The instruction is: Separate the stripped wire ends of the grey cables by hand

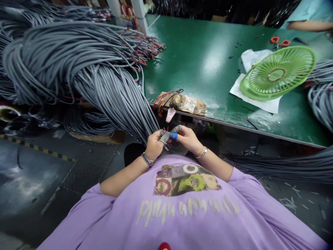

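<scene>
In front of my chest, both hands meet at the stripped end of a grey cable [167, 148], where thin reddish wires stick out. My left hand [154, 146] is closed in a pinch on it, with a grey covering on the fingertips. My right hand [191, 139] pinches at the same wires; one of its fingers has a blue wrap and others have grey coverings. A thick bundle of grey cables [114, 93] drapes off the table toward my left hand. How the fingertips grip each single wire is too small to make out.
The green table [192, 59] carries a wood block [194, 104] with wires and tape at its near edge, a green fan [278, 74] on white paper and red-handled cutters [279, 42]. More cables [322, 93] lie at right. Another person's arm [309, 26] shows at top right.
</scene>
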{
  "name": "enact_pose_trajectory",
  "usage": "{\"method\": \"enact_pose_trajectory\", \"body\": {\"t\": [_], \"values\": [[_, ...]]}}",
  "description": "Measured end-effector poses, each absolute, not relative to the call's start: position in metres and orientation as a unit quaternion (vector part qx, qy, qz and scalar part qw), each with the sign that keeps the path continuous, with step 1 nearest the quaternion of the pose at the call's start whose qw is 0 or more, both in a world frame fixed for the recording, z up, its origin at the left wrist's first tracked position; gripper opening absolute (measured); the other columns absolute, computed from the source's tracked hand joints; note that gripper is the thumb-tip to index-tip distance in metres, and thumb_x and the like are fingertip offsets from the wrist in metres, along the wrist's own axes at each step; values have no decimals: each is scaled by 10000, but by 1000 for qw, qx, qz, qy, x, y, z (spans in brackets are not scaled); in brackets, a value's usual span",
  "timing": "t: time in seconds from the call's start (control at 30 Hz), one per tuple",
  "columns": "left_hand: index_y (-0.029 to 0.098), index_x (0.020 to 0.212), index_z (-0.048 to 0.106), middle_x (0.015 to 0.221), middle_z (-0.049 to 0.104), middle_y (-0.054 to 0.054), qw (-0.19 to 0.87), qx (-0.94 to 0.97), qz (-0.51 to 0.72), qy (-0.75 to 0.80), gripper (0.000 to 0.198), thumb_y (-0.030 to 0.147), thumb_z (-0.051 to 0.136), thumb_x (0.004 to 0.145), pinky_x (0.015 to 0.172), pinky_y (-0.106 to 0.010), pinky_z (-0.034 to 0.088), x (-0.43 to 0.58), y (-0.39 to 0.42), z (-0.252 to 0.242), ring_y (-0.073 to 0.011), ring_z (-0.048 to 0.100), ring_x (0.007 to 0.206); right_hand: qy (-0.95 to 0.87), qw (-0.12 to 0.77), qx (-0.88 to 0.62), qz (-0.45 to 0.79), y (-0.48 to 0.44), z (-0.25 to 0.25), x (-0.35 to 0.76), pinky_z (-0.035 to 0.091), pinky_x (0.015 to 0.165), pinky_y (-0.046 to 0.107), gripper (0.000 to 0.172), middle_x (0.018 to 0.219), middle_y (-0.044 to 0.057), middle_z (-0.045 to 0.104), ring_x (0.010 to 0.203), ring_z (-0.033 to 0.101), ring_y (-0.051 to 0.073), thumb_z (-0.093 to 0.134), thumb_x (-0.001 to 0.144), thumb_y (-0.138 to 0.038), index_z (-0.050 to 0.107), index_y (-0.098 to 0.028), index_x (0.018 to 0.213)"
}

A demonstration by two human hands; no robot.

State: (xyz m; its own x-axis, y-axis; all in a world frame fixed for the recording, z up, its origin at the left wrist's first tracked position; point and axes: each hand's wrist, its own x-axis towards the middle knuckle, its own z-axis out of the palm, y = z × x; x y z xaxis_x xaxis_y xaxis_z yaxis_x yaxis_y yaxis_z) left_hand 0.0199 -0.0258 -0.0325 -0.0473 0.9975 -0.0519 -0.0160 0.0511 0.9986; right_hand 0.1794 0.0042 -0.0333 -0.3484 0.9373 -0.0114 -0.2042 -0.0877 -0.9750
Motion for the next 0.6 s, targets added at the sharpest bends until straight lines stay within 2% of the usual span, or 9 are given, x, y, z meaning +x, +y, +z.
{"method": "enact_pose_trajectory", "body": {"t": [0.3, 0.47, 0.6], "values": [[157, 819, 634, 714, 692, -14, 576, 362, 572, 458, 346, 440, 782, 687, 627, -249, 561, 23, -34, -37, -123, 666, 610, -421, 434, -363, 709, -4, -39, 174, 340, 481, 217, 390, 564, -45, 549, 483, 427, 69, 814, 615, -460, 587, -165, 731], [163, 774, 582, 691, 655, 14, 580, 394, 547, 458, 376, 400, 831, 621, 607, -239, 554, 17, -38, -37, -113, 646, 600, -461, 440, -364, 679, -11, -37, 170, 377, 517, 230, 384, 631, -30, 583, 531, 463, 80, 810, 623, -456, 596, -165, 755], [159, 744, 559, 645, 620, 34, 579, 418, 522, 467, 376, 363, 843, 605, 588, -231, 531, 12, -37, -39, -98, 609, 558, -517, 445, -360, 637, -14, -36, 169, 430, 586, 260, 315, 671, -19, 596, 602, 516, 112, 787, 660, -412, 605, -177, 763]]}}
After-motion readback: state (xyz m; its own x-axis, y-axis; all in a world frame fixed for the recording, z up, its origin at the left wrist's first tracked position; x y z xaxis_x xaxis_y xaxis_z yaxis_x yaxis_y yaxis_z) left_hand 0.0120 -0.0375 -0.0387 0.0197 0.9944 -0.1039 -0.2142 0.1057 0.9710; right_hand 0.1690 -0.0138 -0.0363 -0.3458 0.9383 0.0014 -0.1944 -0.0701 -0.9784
